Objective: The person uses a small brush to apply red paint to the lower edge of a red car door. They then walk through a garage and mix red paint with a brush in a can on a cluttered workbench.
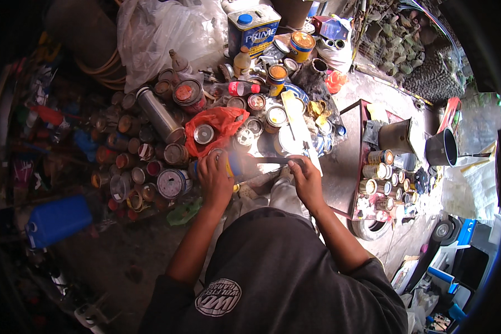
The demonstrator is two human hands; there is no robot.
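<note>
My left hand [216, 173] is closed round a small paint can [234, 165] with a blue and yellow side, held in front of my body. Much of that can is hidden by the fingers. In my right hand [307, 181] is a dark, flat, narrow tool [270, 160], gripped at its right end. Its left end points toward the can; whether the two touch I cannot tell. Just beyond my left hand, a round tin [204, 133] sits in a crumpled red plastic bag [228, 123]. A larger round can [172, 183] stands left of that hand.
Several paint cans crowd the surface ahead, with a silver cylinder [160, 116], a blue rectangular tin [253, 32] and a pale wooden strip [300, 131] among them. At right, more cans stand on a reddish-edged table [345, 161]. A blue jerrycan [61, 220] lies at left.
</note>
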